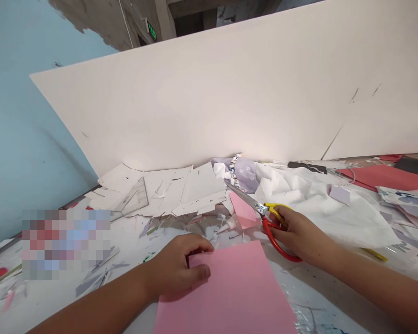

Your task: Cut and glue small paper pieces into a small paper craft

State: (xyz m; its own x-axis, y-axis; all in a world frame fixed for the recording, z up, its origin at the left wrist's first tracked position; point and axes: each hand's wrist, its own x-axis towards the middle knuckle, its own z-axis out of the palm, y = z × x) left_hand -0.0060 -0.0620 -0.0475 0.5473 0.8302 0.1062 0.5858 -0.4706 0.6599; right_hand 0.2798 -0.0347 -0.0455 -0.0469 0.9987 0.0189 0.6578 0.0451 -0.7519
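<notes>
1. Pink sheet (230, 297): a flat, smooth, matte rectangle of paper lying nearest the viewer on the littered white table (55, 297). Its far left corner sits under the left hand.
2. Left hand (179, 269): palm down, fingers curled, thumb laid along the sheet surface. It presses on the far left corner of the pink sheet, partly closed on the sheet edge.
3. Right hand (301, 236): to the right of the sheet and just beyond it, fingers closed through the handle loops of the scissors (261, 211).
4. Scissors: red and yellow plastic handles, long bare-metal blades pointing away and to the left. The blades appear nearly together; the exact gap cannot be told.
5. Pink scrap (244, 212): a small angular offcut of the same pink paper, lying just beside the scissor blades on the near side.
6. Glue bottle (228, 226): a small translucent container with a tapered nozzle, lying on its side between the two hands.
7. White card offcuts (181, 190): a stack of stiff, flat, jagged-edged pieces further back on the left, with a clear plastic set square (134, 199) resting on them.
8. White fabric (316, 199): soft and crumpled, to the right; lilac patterned cloth (245, 171) bunched at its far edge.
9. Red sheet (386, 176): flat, at far right.
10. White board (230, 106): large, smooth, leaning upright behind everything.
</notes>
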